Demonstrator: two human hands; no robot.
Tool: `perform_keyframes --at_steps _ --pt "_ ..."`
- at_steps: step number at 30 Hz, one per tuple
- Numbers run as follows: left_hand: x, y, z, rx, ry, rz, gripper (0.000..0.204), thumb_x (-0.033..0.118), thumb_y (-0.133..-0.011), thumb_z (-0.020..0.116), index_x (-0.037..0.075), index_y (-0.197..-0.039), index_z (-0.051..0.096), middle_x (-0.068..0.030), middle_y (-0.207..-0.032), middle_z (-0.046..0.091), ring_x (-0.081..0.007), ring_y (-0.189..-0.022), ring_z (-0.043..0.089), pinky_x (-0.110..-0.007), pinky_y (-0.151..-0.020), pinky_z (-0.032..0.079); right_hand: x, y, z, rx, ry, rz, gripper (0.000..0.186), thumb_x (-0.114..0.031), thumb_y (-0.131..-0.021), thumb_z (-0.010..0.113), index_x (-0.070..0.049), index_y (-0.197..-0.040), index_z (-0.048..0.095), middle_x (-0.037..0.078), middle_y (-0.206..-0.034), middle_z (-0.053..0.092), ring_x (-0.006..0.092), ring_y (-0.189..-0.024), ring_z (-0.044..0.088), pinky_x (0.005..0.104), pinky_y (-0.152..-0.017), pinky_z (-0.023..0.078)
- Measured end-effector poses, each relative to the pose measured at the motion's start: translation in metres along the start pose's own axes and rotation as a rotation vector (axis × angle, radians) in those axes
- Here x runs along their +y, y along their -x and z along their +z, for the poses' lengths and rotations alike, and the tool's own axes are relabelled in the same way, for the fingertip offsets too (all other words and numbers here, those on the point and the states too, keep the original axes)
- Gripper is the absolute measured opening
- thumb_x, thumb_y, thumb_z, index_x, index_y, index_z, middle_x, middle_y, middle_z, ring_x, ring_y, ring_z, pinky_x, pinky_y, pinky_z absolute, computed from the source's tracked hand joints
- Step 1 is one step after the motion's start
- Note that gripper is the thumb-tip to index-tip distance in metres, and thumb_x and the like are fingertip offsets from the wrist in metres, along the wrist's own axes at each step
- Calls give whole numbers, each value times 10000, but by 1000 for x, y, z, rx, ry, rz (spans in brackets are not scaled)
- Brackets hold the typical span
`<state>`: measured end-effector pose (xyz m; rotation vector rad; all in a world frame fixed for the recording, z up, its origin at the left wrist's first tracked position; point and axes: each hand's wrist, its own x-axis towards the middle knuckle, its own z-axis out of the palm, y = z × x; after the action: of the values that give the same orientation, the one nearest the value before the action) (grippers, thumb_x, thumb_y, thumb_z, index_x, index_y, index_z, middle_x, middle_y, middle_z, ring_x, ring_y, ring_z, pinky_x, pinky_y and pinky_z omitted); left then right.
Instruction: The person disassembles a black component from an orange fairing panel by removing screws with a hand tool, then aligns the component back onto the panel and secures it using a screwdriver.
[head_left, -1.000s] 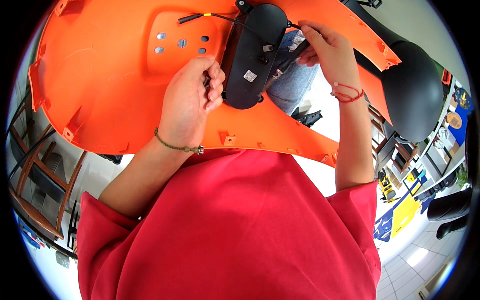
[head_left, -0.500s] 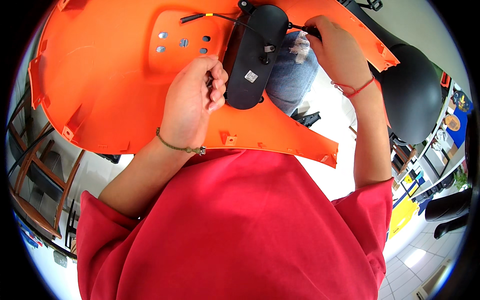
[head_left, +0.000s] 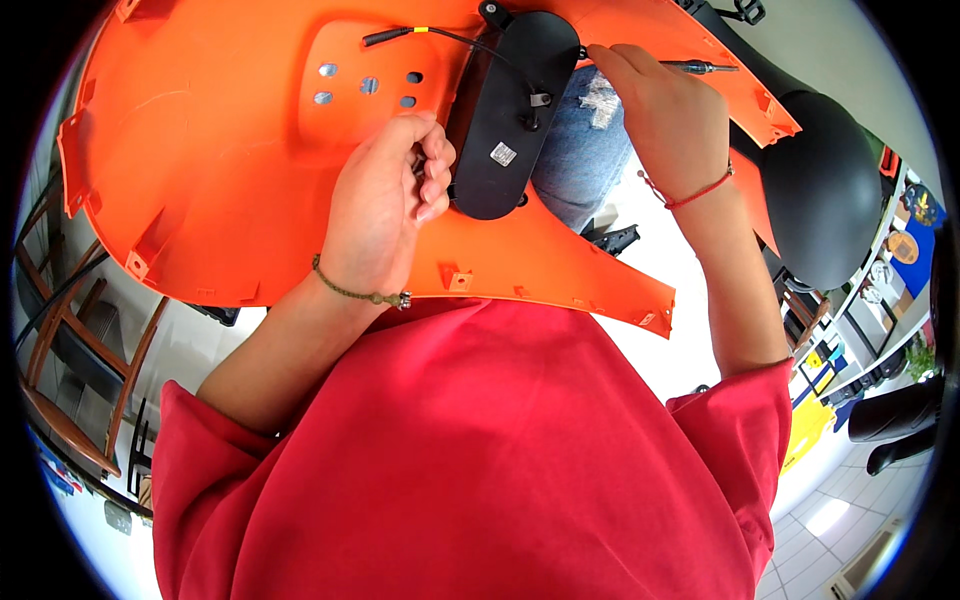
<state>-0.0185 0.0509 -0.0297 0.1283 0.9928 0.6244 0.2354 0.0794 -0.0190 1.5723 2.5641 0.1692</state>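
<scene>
A large orange plastic panel (head_left: 220, 200) spans my lap, its clips and tabs showing. On it lies a black oval housing (head_left: 515, 120) with a short cable (head_left: 440, 33) ending in a plug. My left hand (head_left: 385, 190) is closed at the housing's left edge; whatever its curled fingers hold is hidden. My right hand (head_left: 670, 115) holds a screwdriver (head_left: 700, 67) tucked in it, the thin shaft pointing right. The thumb and fingertips of that hand reach a small black fastener (head_left: 583, 52) on the housing's upper right side.
A rounded black part (head_left: 825, 190) stands beyond my right forearm. My knee in torn jeans (head_left: 585, 150) shows under the panel, near a small black part (head_left: 612, 240). Wooden chairs (head_left: 75, 340) are at the left; shelves (head_left: 890, 290) with assorted items are at the right.
The screwdriver has turned in my right hand: its tip was at the housing's side and now its shaft points right. My right fingertips have moved left to the fastener. My left hand stays still.
</scene>
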Motion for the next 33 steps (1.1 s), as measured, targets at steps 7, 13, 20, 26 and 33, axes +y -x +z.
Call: perform_keyframes --at_steps 7,13,20,26,33 --pt "-3 3 1 -36 -14 5 248 280 -980 454 122 -798 395 18 -727 388 -71 -596 364 -218 -548 315 -19 10 9 65 -72 113 305 -66 -770 623 -85 -1074 646 23 -927 644 200 -729 654 313 -657 525" --pt "-4 3 1 -27 -19 -4 257 294 -977 461 126 -794 393 19 -723 387 -69 -595 364 -220 -547 316 -29 15 29 233 -93 188 321 -54 -796 606 -63 -1115 631 58 -1030 635 229 -791 601 334 -728 492" --pt "-9 3 8 -28 44 -4 246 231 -955 496 111 -745 453 24 -699 446 -44 -573 389 -205 -511 302 -45 12 44 376 -156 371 287 -26 -770 642 -72 -1051 668 57 -1038 631 267 -804 572 361 -731 468" --pt "-3 0 3 -60 -48 -7 262 279 -978 457 114 -788 383 18 -717 385 -71 -587 364 -218 -533 311 -64 -6 55 673 -466 573 204 -41 -828 630 -68 -1024 678 43 -967 657 264 -776 549 346 -709 436" --pt "-2 0 -3 -59 -33 -22 243 256 -985 434 112 -794 394 13 -717 392 -70 -583 363 -212 -522 317 -67 -9 52 688 -519 597 217 -32 -828 623 -92 -1027 683 23 -908 668 241 -773 542 323 -711 411"
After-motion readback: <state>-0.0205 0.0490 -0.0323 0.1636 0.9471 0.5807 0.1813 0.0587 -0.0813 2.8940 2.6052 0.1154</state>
